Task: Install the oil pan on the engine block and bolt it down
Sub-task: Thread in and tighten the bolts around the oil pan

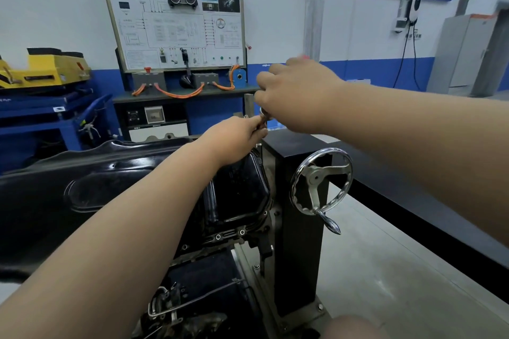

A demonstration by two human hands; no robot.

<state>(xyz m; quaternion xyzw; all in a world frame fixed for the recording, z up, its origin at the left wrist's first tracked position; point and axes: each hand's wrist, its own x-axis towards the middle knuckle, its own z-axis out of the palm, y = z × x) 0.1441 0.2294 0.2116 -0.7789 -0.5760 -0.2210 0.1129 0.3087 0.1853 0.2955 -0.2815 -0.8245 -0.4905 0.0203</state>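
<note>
1. The oil pan (115, 190), black and glossy, sits upside-up on the engine block (192, 252), which is carried on a stand beside a black column (297, 228) with a chrome handwheel (321, 181).
2. Two bolts (217, 236) show seated in the near flange of the pan, so the pan looks placed and the bolting-down step is in hand.
3. Both hands work at the pan's far right corner, next to the column.
4. The left hand (239, 135) has its fingers curled round the lower part of a slim metal tool (264, 113), just above the flange.
5. The right hand (297, 93) is curled over the tool's upper end; only a short silver stretch shows between the two hands, so its exact type cannot be told.
6. The bolt under the tool is hidden by the left hand; whether it is seated or only started cannot be told.
7. Judged from this, the next move calls for keeping the tool square to the flange with the lower hand while the upper hand turns, then shifting to the next hole along the rim.
8. Room to swing beside the column looks tight, so short turns seem likely.
</note>
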